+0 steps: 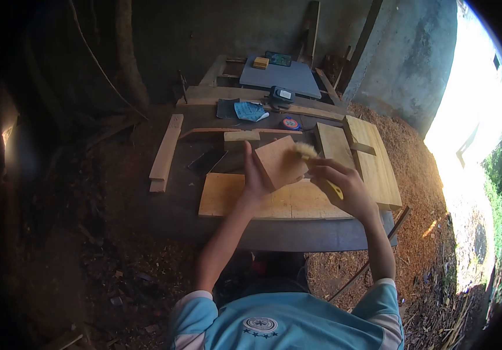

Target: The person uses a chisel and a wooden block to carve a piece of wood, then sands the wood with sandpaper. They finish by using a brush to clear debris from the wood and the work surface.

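Observation:
A square wooden block (278, 163) is held up over the workbench by my left hand (255, 178), thumb along its left edge and the other fingers mostly hidden behind it. My right hand (344, 185) is closed around a paintbrush (336, 190) with a yellow handle. The brush's pale bristles (305, 150) touch or lie very close to the block's upper right part. Below both hands a wide yellowish board (227, 197) lies along the bench's near side.
Planks (373, 163) lie at the bench's right, and a narrow wooden piece (167, 150) at its left. Behind the hands are a tape measure (290, 123), blue sandpaper (249, 111), a dark sheet (208, 161) and a small wood block (241, 136). A grey panel (286, 77) stands farther back. Shavings cover the ground.

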Demonstrator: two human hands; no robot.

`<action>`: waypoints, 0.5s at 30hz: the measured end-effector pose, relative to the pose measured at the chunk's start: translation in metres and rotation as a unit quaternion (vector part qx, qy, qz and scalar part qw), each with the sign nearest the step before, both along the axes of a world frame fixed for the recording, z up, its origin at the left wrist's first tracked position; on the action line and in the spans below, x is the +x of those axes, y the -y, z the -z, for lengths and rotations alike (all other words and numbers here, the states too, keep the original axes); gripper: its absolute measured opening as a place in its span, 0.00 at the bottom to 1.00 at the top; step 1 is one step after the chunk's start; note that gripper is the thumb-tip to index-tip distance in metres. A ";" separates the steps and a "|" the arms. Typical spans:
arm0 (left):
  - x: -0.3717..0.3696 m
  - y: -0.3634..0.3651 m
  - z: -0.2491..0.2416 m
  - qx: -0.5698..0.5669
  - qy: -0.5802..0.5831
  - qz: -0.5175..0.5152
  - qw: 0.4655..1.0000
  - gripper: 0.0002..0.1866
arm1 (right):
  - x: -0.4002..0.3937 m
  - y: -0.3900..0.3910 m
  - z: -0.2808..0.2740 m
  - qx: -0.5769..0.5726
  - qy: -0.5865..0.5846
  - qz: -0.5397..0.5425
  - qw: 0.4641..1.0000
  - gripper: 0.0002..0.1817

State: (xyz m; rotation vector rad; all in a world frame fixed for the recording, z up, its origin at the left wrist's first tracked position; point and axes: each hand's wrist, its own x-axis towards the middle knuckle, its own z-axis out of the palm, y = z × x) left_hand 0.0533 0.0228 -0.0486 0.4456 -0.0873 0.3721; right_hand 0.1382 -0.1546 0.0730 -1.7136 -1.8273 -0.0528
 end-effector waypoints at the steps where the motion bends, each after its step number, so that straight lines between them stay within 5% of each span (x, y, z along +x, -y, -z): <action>1: 0.000 0.001 0.006 -0.020 -0.023 -0.010 0.999 0.43 | 0.000 -0.002 0.002 -0.059 -0.033 -0.085 0.994 0.10; 3: 0.007 -0.006 0.008 -0.056 -0.049 -0.041 0.996 0.41 | 0.001 0.008 -0.003 -0.101 -0.139 -0.193 0.966 0.09; 4: 0.005 -0.006 0.008 -0.032 -0.062 -0.036 0.997 0.43 | 0.000 0.006 0.003 -0.035 -0.279 -0.214 0.936 0.09; 7: -0.001 -0.005 0.003 0.000 -0.034 0.007 0.999 0.45 | -0.010 -0.020 -0.001 0.094 -0.069 0.018 0.993 0.08; 10: -0.002 -0.004 0.002 0.016 -0.073 -0.016 0.997 0.41 | -0.001 -0.019 0.003 -0.042 -0.183 -0.147 0.971 0.08; 12: 0.003 -0.010 0.005 0.019 -0.114 -0.037 0.993 0.37 | -0.001 -0.015 0.002 -0.018 -0.378 -0.226 0.898 0.10; 13: 0.004 -0.015 0.006 -0.142 -0.081 0.047 0.986 0.36 | -0.004 -0.019 0.004 0.028 -0.265 -0.168 0.949 0.09; 15: 0.002 -0.010 0.007 0.009 -0.084 -0.022 0.996 0.36 | -0.007 -0.038 -0.002 0.117 -0.019 -0.039 0.992 0.07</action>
